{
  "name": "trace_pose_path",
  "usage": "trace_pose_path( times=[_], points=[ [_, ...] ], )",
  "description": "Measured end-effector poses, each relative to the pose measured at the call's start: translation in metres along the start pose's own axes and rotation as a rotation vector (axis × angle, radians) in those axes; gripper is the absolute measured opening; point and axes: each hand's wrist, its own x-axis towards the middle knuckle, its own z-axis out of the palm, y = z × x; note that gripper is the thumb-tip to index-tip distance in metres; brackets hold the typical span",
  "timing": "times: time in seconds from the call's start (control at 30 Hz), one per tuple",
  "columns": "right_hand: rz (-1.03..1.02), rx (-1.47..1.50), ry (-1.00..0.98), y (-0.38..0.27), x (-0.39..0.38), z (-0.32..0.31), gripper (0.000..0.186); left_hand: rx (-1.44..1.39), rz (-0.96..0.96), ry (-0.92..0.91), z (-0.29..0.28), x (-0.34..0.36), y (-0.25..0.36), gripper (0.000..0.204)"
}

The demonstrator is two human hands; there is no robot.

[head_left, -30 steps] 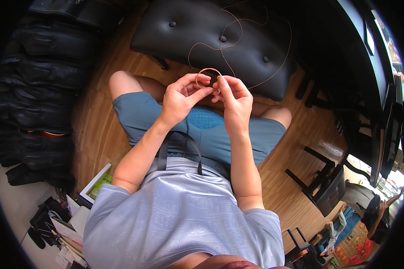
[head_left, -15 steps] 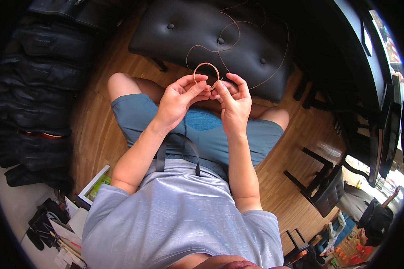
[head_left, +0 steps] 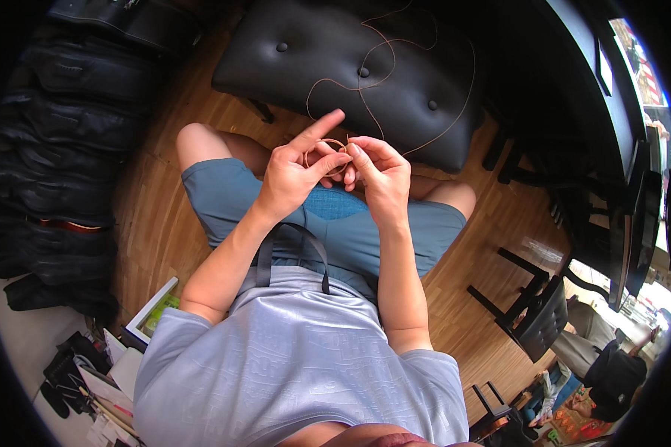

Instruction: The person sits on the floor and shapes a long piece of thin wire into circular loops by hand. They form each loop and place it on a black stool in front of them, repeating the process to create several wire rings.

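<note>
My left hand (head_left: 289,177) holds a copper-brown ring (head_left: 330,141) between thumb and curled fingers, its index finger stretched out past it. My right hand (head_left: 382,180) is closed in a pinch at the ring's right side, where a short thin tip sticks up above the thumb. What the right fingertips grip looks like the thin brown cord (head_left: 329,80), though the fingers partly cover it. From the hands, the cord runs in loose loops over the black tufted bench (head_left: 291,71).
A black cushioned seat row (head_left: 74,164) lines the left side. At lower left, papers and a white-edged box (head_left: 155,305) stand near me. A black chair (head_left: 540,320) is at right on the wooden floor (head_left: 455,298); people are at the lower right.
The ring has come down lower and tilted between my hands. My left index finger has lifted off and straightened; my right hand has closed into a tighter pinch.
</note>
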Motion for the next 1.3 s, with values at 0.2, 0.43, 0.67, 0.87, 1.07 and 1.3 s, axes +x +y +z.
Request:
trace_pose_path(
  times=[0.2,0.43,0.67,0.87,1.07,1.3],
  points=[
    [0.042,-0.005,-0.004,0.000,0.000,0.000,0.022,0.089,-0.055,-0.085,-0.006,0.002,0.014,0.061],
    [0.206,-0.056,-0.173,-0.011,-0.003,-0.008,0.025,0.596,0.325,-0.135,-0.023,0.015,0.019,0.055],
    [0.311,0.186,-0.240,0.007,0.000,-0.022,0.024,0.579,-0.069,-0.239,-0.020,0.018,0.028,0.055],
    [0.313,0.513,-0.222,0.033,-0.001,-0.019,0.024,0.649,-0.167,-0.242,-0.015,0.022,0.034,0.056],
    [0.220,0.708,-0.218,0.039,0.002,-0.018,0.027,0.647,-0.196,-0.230,-0.013,0.025,0.046,0.058],
    [0.115,0.354,-0.011,0.021,0.000,-0.013,0.032,0.651,-0.007,-0.249,-0.010,0.022,0.045,0.050]
  ],
)
